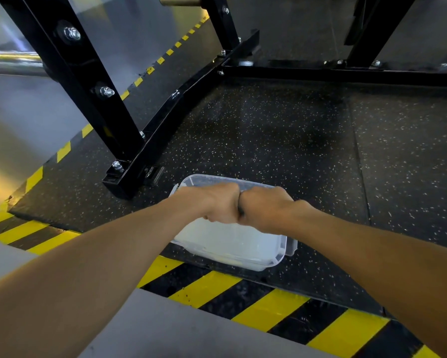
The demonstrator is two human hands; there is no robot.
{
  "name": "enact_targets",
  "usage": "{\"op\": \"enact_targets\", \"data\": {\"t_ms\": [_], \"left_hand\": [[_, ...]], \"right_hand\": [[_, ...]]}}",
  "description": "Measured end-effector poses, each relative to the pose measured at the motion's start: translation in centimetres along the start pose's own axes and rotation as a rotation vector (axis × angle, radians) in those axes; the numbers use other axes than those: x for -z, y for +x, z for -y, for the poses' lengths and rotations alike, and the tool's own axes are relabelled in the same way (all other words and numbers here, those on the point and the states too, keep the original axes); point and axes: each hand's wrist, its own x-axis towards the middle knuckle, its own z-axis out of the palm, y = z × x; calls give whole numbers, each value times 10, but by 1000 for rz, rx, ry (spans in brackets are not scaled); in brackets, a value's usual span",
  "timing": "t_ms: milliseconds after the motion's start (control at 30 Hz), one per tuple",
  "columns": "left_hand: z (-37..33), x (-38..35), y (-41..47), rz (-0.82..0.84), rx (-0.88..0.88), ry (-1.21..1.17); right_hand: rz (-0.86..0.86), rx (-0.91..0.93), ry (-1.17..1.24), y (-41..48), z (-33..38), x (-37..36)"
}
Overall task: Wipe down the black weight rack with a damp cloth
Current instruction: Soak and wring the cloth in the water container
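The black weight rack stands on the rubber floor at the left, and its base beams run toward the back right. Both my fists meet knuckle to knuckle above a clear plastic tub of cloudy water. My left hand and my right hand are tightly curled. Only a thin dark sliver of cloth shows between them, and the remainder is hidden inside the fists.
A steel barbell sleeve sticks out at the left, and a brass-coloured one at the top. Yellow-black hazard tape edges the speckled rubber mat. Grey floor lies nearer to me.
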Motion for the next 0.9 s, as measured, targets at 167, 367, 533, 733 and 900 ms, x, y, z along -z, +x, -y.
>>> {"op": "enact_targets", "data": {"t_ms": [167, 367, 533, 733, 900], "left_hand": [[4, 8, -10, 331, 90, -366], [4, 8, -8, 71, 30, -245], [6, 15, -16, -444, -154, 448], [0, 22, -16, -525, -316, 677], [-4, 20, -17, -390, -271, 579]], "right_hand": [[-202, 96, -370, -5, 9, -2], [-156, -23, 121, -2, -1, -3], [371, -91, 1379, -1, -30, 18], [438, -76, 1399, 0, -25, 16], [253, -138, 878, 1, -12, 16]]}}
